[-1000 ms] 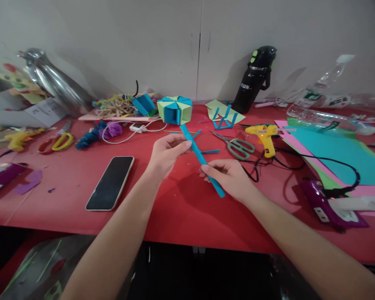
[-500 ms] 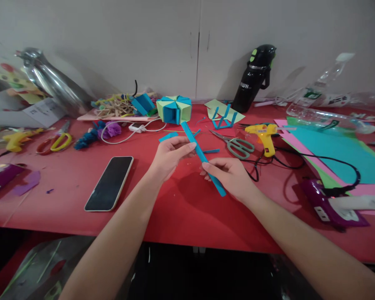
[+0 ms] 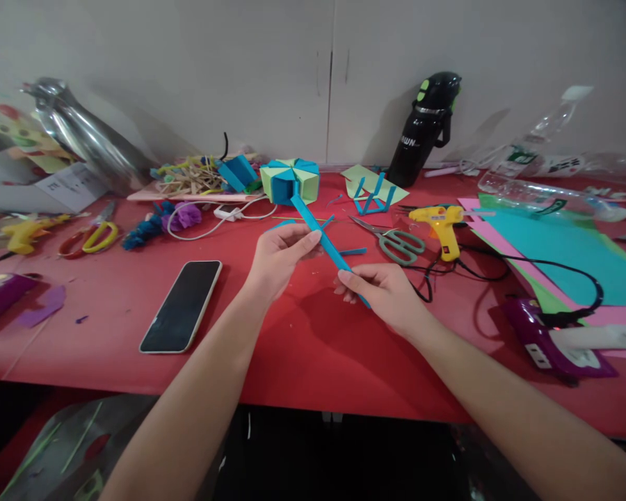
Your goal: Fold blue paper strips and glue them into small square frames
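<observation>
A narrow blue paper strip slants between my hands, above the red tabletop. My left hand pinches its upper part between thumb and fingers. Lower down, my right hand grips the strip near its bottom end, with the thumb on top. Behind the strip's far end stands a round blue-and-green folded paper piece. More blue strips lie on the table behind my hands, partly covered. To the right of these sit green-handled scissors and a small frame of blue strips.
A yellow glue gun with a black cord lies right of the scissors, near coloured paper sheets and a purple power strip. A phone lies left of my arms. A black bottle stands behind.
The strip has slid up and left through my right hand, so less of it shows below that hand. My left hand has shifted slightly left.
</observation>
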